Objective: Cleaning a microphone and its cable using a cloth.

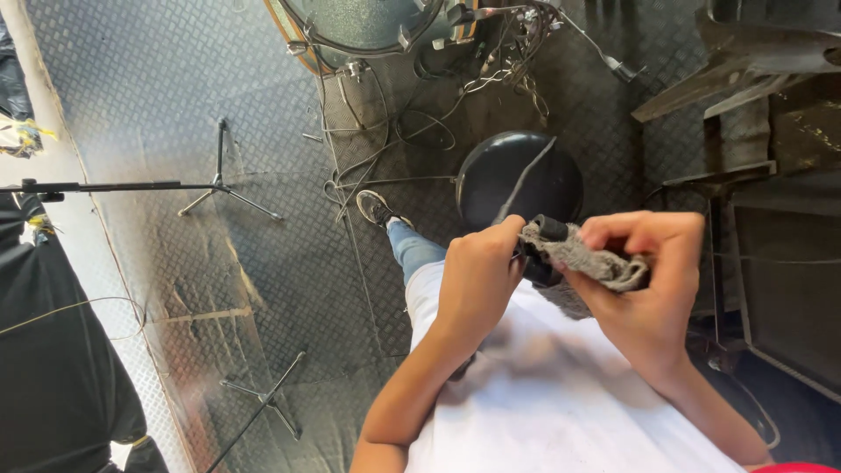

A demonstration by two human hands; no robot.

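Observation:
My left hand (477, 280) is closed around a small black device (539, 250) with a thin cable running up from it. My right hand (644, 280) pinches a grey furry cover (583, 258) that lies partly over the device's end. Both hands meet in front of my white shirt (543, 394), above a round black stool (521, 180). Most of the device is hidden by my fingers and the cover.
The floor (158, 88) is dark tread-plate metal. A drum (368, 26) with tangled cables (420, 123) stands at the top. A microphone stand (219, 184) is on the left, another stand base (267, 398) lower down. Another person in black (53, 350) is at far left. Metal racks (753, 175) fill the right.

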